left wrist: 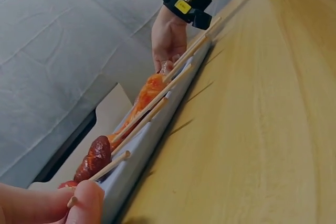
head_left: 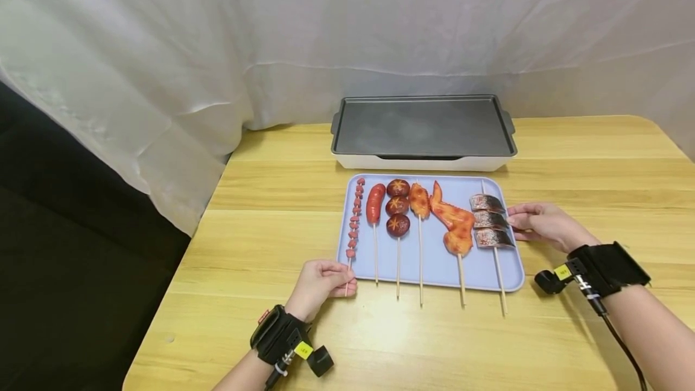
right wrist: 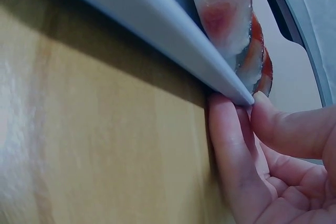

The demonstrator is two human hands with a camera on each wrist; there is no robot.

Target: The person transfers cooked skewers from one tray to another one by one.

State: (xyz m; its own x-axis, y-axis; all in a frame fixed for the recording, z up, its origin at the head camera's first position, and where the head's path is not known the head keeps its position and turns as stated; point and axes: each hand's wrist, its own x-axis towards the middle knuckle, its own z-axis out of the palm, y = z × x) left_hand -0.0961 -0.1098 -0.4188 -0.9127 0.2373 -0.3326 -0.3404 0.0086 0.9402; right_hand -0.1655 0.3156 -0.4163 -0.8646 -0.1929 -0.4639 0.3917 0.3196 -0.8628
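A light blue tray (head_left: 440, 270) holds a row of skewers. My left hand (head_left: 326, 280) is at its near left corner, pinching the stick of a skewer of small red meat pieces (head_left: 354, 219) between thumb and finger. At the right rim, my right hand (head_left: 545, 224) pinches the tray edge (right wrist: 226, 85) between thumb and fingers, beside the fish skewer (head_left: 490, 220). Between them lie a sausage skewer (head_left: 374, 204), a mushroom skewer (head_left: 398, 225), a small orange-brown meat skewer (head_left: 419, 200) and a chicken wing skewer (head_left: 458, 231).
Behind the tray stands a griddle (head_left: 423, 125) with a flat black plate and white base. A pale curtain (head_left: 380, 23) hangs along the back of the wooden table (head_left: 244, 246). Several skewer sticks overhang the tray's near edge. A cable runs from each wrist camera.
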